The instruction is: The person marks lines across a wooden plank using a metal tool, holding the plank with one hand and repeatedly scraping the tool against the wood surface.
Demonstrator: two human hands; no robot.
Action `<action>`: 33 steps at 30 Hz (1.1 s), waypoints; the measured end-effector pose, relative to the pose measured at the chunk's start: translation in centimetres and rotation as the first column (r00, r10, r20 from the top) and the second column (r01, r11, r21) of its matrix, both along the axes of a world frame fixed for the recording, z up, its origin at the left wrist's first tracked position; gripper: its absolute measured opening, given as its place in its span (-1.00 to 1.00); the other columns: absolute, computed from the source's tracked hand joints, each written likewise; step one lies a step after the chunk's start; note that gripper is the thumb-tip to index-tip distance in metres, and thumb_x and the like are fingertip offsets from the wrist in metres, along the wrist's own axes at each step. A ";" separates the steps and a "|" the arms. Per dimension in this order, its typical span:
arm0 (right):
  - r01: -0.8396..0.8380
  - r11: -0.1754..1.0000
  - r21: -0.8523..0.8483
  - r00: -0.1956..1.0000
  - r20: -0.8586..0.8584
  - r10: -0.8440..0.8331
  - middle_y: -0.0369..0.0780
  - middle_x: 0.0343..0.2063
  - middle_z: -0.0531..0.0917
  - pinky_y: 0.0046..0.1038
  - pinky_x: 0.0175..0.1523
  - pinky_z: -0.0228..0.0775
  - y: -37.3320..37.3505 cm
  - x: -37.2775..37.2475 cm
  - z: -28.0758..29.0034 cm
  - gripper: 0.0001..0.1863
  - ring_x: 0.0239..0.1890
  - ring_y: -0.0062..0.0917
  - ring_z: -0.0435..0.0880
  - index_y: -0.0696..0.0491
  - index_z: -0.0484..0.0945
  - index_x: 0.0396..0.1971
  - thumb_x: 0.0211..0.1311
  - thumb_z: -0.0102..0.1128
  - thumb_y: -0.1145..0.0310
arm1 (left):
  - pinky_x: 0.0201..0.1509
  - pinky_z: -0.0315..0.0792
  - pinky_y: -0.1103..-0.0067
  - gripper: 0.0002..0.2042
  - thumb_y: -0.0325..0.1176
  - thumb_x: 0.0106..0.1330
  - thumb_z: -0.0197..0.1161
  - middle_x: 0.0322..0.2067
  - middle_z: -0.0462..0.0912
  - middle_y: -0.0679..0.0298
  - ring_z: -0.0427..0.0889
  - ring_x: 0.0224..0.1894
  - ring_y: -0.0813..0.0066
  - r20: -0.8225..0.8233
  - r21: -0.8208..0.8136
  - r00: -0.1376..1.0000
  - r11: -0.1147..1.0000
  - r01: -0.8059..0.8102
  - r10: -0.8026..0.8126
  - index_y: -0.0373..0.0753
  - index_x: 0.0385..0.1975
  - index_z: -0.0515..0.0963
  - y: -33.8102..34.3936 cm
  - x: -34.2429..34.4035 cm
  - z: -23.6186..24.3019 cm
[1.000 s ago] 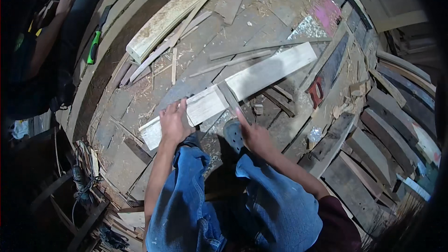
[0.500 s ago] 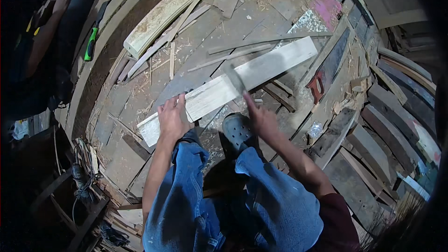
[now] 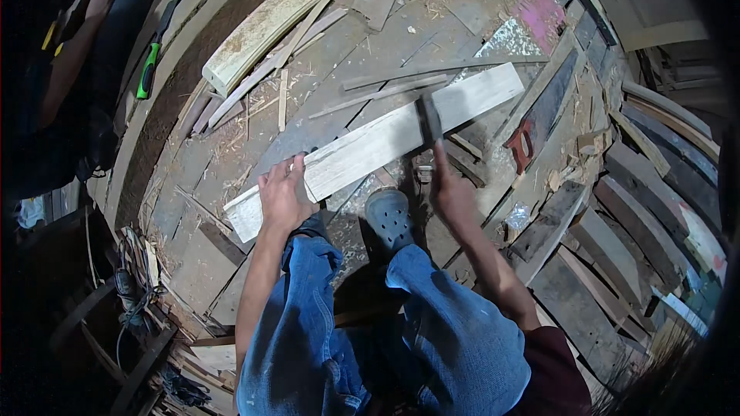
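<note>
A long pale wooden board [image 3: 370, 142] lies slanted in front of my feet, its right end farther off. My left hand [image 3: 284, 194] grips it near its left end, fingers over the far edge and thumb on the near side. My right hand [image 3: 453, 194] is closed on a short, dark, flat tool [image 3: 428, 121], whose exact kind I cannot make out. That tool stands across the right half of the board. My forefinger points along it, and most of its grip is hidden in my hand.
Beyond the board lie a thick timber [image 3: 266, 31], thin strips [image 3: 378, 95] and shavings. A saw with a red-brown handle [image 3: 522, 146] is at the right, beside stacked planks [image 3: 609, 246]. A green-handled tool [image 3: 149, 69] rests at the left, near another person's arm [image 3: 73, 69].
My right hand has moved right and a little nearer me, taking the dark tool rightward along the board. My left hand keeps its hold; the board has barely shifted.
</note>
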State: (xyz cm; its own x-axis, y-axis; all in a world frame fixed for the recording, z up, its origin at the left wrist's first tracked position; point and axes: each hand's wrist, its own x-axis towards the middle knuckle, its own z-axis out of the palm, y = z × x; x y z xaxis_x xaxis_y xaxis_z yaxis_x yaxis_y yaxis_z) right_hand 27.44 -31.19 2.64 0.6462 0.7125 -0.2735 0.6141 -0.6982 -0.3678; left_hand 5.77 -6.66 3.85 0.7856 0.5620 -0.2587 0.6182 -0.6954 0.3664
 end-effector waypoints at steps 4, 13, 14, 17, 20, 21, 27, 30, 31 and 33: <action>-0.226 0.973 0.036 0.968 -0.100 0.229 0.03 -0.63 0.57 -0.04 -0.46 0.45 0.2 -5.5 -0.1 -0.07 -0.57 -0.04 0.61 -0.26 -0.17 0.47 0.15 0.13 0.42 | 0.17 0.20 0.30 0.01 -0.29 -0.49 0.59 0.04 0.50 0.10 0.44 0.11 0.19 0.037 -0.033 0.999 0.999 0.035 -0.034 -0.25 0.24 0.38 -0.6 0.6 -1.7; -0.126 0.985 -0.121 0.986 -0.124 0.111 0.10 -0.50 0.57 -0.03 -0.42 0.47 0.2 -3.0 0.6 -0.06 -0.52 -0.01 0.61 -0.34 -0.13 0.46 0.12 0.08 0.47 | 0.22 0.18 0.30 0.03 -0.27 -0.45 0.61 0.08 0.48 0.06 0.41 0.16 0.15 -0.035 -0.013 0.999 1.000 -0.003 0.003 -0.22 0.27 0.36 -0.1 0.8 -0.7; -0.132 0.984 -0.119 0.986 -0.117 0.119 0.10 -0.50 0.57 -0.03 -0.42 0.47 -0.1 -3.3 1.3 -0.07 -0.52 -0.01 0.61 -0.35 -0.13 0.46 0.12 0.07 0.48 | 0.22 0.19 0.30 0.02 -0.27 -0.45 0.61 0.08 0.48 0.05 0.41 0.16 0.14 -0.027 0.008 0.999 1.000 0.028 -0.028 -0.22 0.27 0.35 -0.5 0.8 -0.9; -0.120 0.992 -0.026 0.992 0.027 0.120 0.00 -0.63 0.57 -0.05 -0.49 0.45 3.9 -1.3 1.0 -0.08 -0.57 -0.07 0.63 -0.30 -0.12 0.46 0.11 0.06 0.46 | 0.21 0.19 0.30 0.02 -0.28 -0.43 0.58 0.06 0.50 0.09 0.41 0.15 0.13 -0.004 -0.044 1.000 0.999 0.012 -0.012 -0.22 0.28 0.33 0.2 0.5 -0.6; -0.159 0.986 -0.040 0.987 0.020 0.160 -0.02 -0.67 0.57 -0.08 -0.52 0.44 1.3 -3.5 -0.2 -0.08 -0.58 -0.12 0.65 -0.30 -0.12 0.47 0.12 0.06 0.46 | 0.21 0.19 0.30 0.02 -0.29 -0.44 0.58 0.05 0.50 0.09 0.42 0.14 0.13 -0.040 -0.020 0.999 1.000 -0.004 0.003 -0.22 0.28 0.33 -0.1 -0.2 -0.4; -0.187 0.980 -0.074 0.982 -0.038 0.184 -0.02 -0.68 0.57 -0.09 -0.53 0.44 -0.3 -3.9 -0.8 -0.09 -0.58 -0.15 0.66 -0.29 -0.13 0.47 0.13 0.05 0.47 | 0.21 0.19 0.29 0.03 -0.28 -0.44 0.58 0.06 0.50 0.08 0.42 0.14 0.13 -0.055 -0.017 0.998 1.000 0.004 -0.005 -0.22 0.28 0.32 -0.1 -0.2 -0.7; -0.136 0.990 0.036 0.989 0.071 0.133 0.02 -0.67 0.57 -0.01 -0.50 0.37 3.5 -0.2 0.0 -0.22 -0.61 -0.04 0.59 -0.32 -0.09 0.46 0.31 0.02 0.36 | 0.23 0.18 0.28 0.01 -0.28 -0.45 0.59 0.07 0.49 0.08 0.40 0.17 0.15 -0.030 -0.043 1.000 0.999 -0.004 0.003 -0.24 0.25 0.35 -0.3 0.3 -0.6; -0.091 0.996 -0.005 0.996 0.010 0.091 0.02 -0.71 0.53 -0.01 -0.51 0.37 1.1 -0.5 -0.2 -0.26 -0.62 -0.03 0.58 -0.31 -0.08 0.45 0.34 -0.01 0.34 | 0.22 0.19 0.32 0.01 -0.29 -0.46 0.59 0.07 0.49 0.10 0.42 0.15 0.17 -0.051 -0.017 0.999 1.000 -0.012 0.011 -0.23 0.25 0.37 -0.2 0.3 -0.8; -0.071 0.995 -0.066 0.997 -0.039 0.068 0.03 -0.67 0.56 -0.01 -0.50 0.38 -0.2 -0.6 0.3 -0.27 -0.61 -0.03 0.58 -0.31 -0.08 0.45 0.36 -0.02 0.33 | 0.22 0.19 0.31 0.01 -0.30 -0.46 0.59 0.07 0.49 0.10 0.42 0.15 0.17 -0.046 -0.028 0.999 0.999 -0.014 0.013 -0.23 0.25 0.37 -0.1 0.4 -0.9; -0.087 0.995 -0.052 0.996 0.002 0.087 0.05 -0.64 0.57 -0.01 -0.49 0.38 -1.7 0.4 -0.2 -0.27 -0.61 -0.03 0.59 -0.30 -0.09 0.46 0.37 -0.03 0.33 | 0.22 0.19 0.31 0.00 -0.30 -0.46 0.58 0.07 0.49 0.10 0.42 0.15 0.17 -0.052 -0.051 0.999 0.999 -0.015 0.012 -0.23 0.25 0.37 -0.3 0.3 -0.7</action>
State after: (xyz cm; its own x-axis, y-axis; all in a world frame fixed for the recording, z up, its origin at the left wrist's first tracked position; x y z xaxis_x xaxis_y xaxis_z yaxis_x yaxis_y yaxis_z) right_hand 27.83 -32.94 2.48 0.5837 0.7508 -0.3092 0.6748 -0.6603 -0.3296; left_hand 6.09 -6.95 3.12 0.7629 0.5574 -0.3275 0.6464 -0.6680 0.3688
